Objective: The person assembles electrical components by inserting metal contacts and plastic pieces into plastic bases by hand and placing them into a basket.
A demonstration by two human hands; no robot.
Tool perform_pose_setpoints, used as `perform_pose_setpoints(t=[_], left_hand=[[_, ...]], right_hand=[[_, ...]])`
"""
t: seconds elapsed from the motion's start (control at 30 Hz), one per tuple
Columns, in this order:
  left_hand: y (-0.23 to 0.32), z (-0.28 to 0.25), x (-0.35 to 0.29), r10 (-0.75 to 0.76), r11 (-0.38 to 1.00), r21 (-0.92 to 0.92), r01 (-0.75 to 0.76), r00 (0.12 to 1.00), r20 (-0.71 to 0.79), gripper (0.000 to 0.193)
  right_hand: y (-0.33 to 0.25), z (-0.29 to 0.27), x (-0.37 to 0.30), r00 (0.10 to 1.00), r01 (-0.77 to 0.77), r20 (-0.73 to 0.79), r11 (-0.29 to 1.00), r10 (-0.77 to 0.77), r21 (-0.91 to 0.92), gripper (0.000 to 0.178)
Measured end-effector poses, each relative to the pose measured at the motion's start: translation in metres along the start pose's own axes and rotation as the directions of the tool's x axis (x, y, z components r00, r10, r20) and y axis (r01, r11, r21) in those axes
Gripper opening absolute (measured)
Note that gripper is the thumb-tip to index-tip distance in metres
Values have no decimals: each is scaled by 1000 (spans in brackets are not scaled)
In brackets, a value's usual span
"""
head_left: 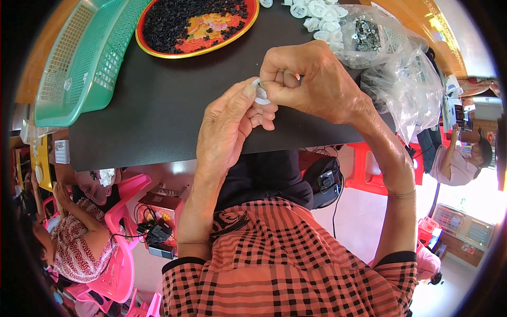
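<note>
Take the white piece (pixel 261 96) as the centre of your dial: it is up in your fingers, above the dark table (pixel 163 116). Your left hand (pixel 224 124), at eight o'clock, is clamped on it, thumb on the near side and fingers beneath. Your right hand (pixel 317 82) comes in from between two and three, fingers curled, thumb and forefinger at the piece's edge; they cover that spot, so I cannot tell whether they grip it or something small. At eleven, a red plate (pixel 208 26) bears many black bits (pixel 163 24). The green basket (pixel 76 113) lies between nine and ten. At one o'clock, more white pieces (pixel 319 16) are heaped beside a clear bag (pixel 404 38) of metal parts (pixel 367 36) at two. Another clear bag (pixel 414 95) sits at three.
</note>
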State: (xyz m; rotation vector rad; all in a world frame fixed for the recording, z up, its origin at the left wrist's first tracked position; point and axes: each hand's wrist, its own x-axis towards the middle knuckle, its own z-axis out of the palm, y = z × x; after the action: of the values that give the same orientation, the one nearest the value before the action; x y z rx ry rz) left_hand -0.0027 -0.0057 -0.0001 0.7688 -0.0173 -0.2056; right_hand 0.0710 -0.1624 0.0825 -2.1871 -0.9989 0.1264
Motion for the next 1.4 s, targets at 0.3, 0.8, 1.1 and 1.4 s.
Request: perform_pose_setpoints(t=[0.3,0.8,1.1,1.4], left_hand=[[2,-3,1,-32,998,-56,32,999,8,35],[0,-1,1,-27,999,-46,28,1000,14,34],[-1,-2,2,1,1000,1,-1,1000,-9,36],[4,-3,1,-48,997,-55,51,997,60,37]], right_hand=[[6,4,0,998,66,-21,997,-66,26,7],[6,9,-13,976,208,-15,952,-216,-226,14],[9,12,-15,939,303,-85,920,-332,-249,6],[17,21,-21,955,235,-175,971,-240,-47,27]])
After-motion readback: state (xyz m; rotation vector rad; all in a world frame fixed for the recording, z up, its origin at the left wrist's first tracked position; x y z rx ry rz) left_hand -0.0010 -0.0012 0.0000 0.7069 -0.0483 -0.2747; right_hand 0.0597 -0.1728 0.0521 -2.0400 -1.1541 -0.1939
